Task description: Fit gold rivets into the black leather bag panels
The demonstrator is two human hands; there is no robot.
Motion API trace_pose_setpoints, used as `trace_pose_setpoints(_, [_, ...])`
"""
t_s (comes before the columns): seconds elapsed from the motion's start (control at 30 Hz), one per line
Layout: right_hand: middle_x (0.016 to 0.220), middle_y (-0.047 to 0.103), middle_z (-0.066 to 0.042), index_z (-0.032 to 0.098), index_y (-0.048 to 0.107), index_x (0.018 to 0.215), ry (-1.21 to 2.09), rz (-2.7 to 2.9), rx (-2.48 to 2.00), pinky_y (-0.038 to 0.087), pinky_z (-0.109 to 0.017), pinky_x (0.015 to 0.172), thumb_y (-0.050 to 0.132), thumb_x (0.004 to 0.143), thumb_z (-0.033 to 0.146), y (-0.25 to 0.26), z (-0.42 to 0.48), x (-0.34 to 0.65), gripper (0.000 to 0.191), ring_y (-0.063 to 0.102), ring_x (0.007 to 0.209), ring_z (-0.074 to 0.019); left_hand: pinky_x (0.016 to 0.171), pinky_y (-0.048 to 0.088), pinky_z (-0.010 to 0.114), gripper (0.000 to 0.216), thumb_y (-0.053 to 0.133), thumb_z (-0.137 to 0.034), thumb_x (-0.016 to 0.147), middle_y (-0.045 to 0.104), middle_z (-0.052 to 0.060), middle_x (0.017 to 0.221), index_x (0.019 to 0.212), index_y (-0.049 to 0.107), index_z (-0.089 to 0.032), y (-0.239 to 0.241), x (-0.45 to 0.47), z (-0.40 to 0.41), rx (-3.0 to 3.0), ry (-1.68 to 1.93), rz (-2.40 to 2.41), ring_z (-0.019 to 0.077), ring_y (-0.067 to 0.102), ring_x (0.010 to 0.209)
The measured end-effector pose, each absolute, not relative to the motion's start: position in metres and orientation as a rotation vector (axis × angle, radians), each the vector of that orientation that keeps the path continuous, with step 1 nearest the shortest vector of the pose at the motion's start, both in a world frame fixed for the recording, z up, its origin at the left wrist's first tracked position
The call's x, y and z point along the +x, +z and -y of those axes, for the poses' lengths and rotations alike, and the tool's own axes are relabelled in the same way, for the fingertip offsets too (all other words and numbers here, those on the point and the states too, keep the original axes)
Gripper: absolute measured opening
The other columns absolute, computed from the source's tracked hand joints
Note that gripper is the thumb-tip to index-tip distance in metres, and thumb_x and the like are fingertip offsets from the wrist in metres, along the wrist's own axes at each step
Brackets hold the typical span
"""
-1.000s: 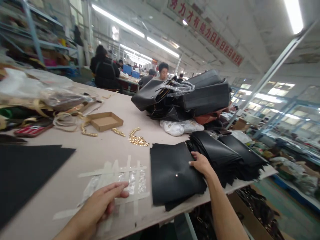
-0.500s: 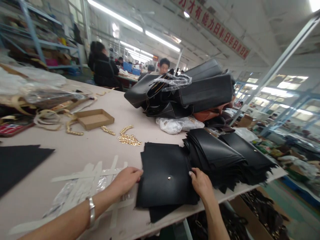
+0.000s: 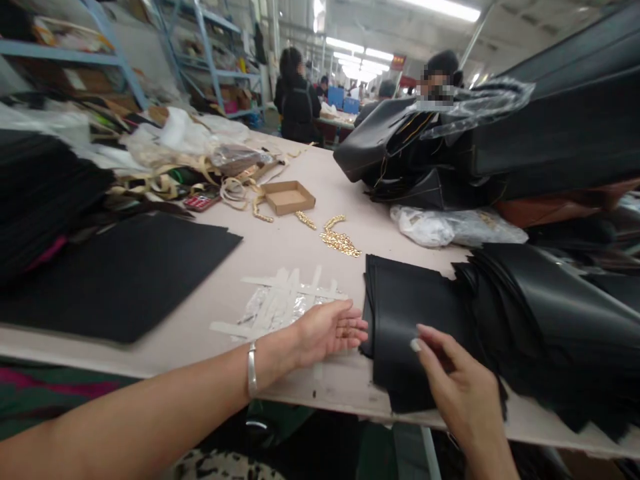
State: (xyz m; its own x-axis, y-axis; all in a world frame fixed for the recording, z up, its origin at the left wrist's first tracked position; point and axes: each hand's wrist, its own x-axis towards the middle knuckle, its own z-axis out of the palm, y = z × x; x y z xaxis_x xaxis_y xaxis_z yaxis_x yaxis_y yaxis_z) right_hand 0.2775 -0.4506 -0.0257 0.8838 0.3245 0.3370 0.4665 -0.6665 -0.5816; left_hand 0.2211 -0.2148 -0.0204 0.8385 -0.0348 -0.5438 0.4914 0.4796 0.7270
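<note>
A stack of black leather-like sheets (image 3: pixel 405 300) lies near the front edge of the table, its edges uneven. My left hand (image 3: pixel 333 330) is at the stack's left side, palm turned up and fingers stretched out, with nothing in it. Over the front right part of the stack is my right hand (image 3: pixel 463 380), thumb and forefinger a little apart and no object visible between them. Whether its fingertips touch the top sheet I cannot tell. To the right, a larger pile of black sheets (image 3: pixel 545 320) droops over the table edge.
Gold chain (image 3: pixel 343 243) lies beyond the stack, near a shallow cardboard box (image 3: pixel 289 198). White tape strips (image 3: pixel 280 300) cover part of the table. A large black sheet (image 3: pixel 125 273) lies left. Black bags (image 3: pixel 430 153) are heaped at the back right; people sit farther off.
My view has swung left. Both hands have come off the stack's sides; the left has turned palm up and the right has moved over the stack. The metal stud no longer shows.
</note>
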Motion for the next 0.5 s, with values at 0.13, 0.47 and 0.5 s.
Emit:
trace_pose_setpoints(0.13, [0.104, 0.071, -0.008, 0.022, 0.067, 0.115, -0.068, 0.967, -2.162, 0.053, -0.029, 0.084, 0.050, 0.096, 0.028, -0.018, 0.388, 0.243, 0.026, 0.068, 0.091, -0.0197, 0.090, 0.050, 0.029, 0.028, 0.042, -0.037, 0.097, 0.068, 0.012, 0.103, 0.097, 0.058, -0.014, -0.022, 0.201, 0.205, 0.864, -0.336, -0.451, 0.0139, 0.067, 0.089])
trace_pose_setpoints(0.47, [0.084, 0.073, -0.007, 0.029, 0.071, 0.103, -0.122, 1.332, -2.015, 0.057, -0.030, 0.066, 0.047, 0.097, 0.034, -0.072, 0.312, 0.241, 0.025, 0.072, 0.072, -0.0229, 0.070, 0.047, 0.029, 0.035, 0.061, -0.051, 0.083, 0.061, 0.003, 0.074, 0.080, 0.062, -0.016, -0.036, 0.156, 0.170, 0.912, -0.031, -0.435, 0.0142, 0.056, 0.067])
trace_pose_setpoints(0.5, [0.080, 0.074, -0.007, 0.030, 0.072, 0.095, -0.146, 1.325, -1.983, 0.057, -0.030, 0.063, 0.047, 0.097, 0.036, -0.080, 0.302, 0.243, 0.027, 0.072, 0.069, -0.0234, 0.072, 0.047, 0.030, 0.034, 0.063, -0.050, 0.082, 0.062, 0.003, 0.076, 0.082, 0.065, -0.016, -0.037, 0.151, 0.163, 0.933, 0.018, -0.444, 0.0151, 0.056, 0.070])
